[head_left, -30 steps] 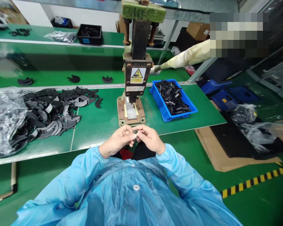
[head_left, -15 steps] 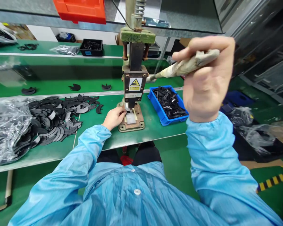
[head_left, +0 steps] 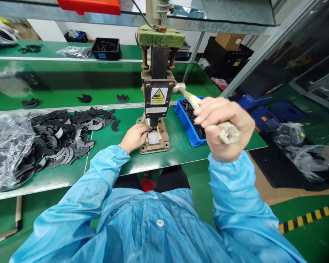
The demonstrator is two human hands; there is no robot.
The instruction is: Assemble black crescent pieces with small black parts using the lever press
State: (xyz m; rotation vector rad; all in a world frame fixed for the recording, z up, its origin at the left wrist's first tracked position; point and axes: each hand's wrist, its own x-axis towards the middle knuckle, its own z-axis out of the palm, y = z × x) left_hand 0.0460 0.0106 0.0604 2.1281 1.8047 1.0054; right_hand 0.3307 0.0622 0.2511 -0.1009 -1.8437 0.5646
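My right hand [head_left: 227, 128] is wrapped around the cloth-bound lever handle [head_left: 193, 99] of a hand press [head_left: 159, 69]. The lever slopes from the press's right side toward me. Down at the press base [head_left: 160, 147], my left hand [head_left: 135, 137] has its fingers closed beside the lowered ram [head_left: 154, 119]. A small black part [head_left: 152, 129] shows at its fingertips, mostly hidden by the fingers and the ram. In front of the ram lies a pale block [head_left: 153, 137] on the base.
Loose black curved parts [head_left: 60, 135] and a clear plastic bag [head_left: 9, 153] cover the left of the green table. A blue bin [head_left: 193, 137] of black parts stands right of the press. Behind are single curved pieces [head_left: 84, 98] and a black bin [head_left: 105, 54].
My right hand has pulled the lever down and toward me, its fingers now closed around the grip. The ram sits slightly lower. My left hand stays at the base.
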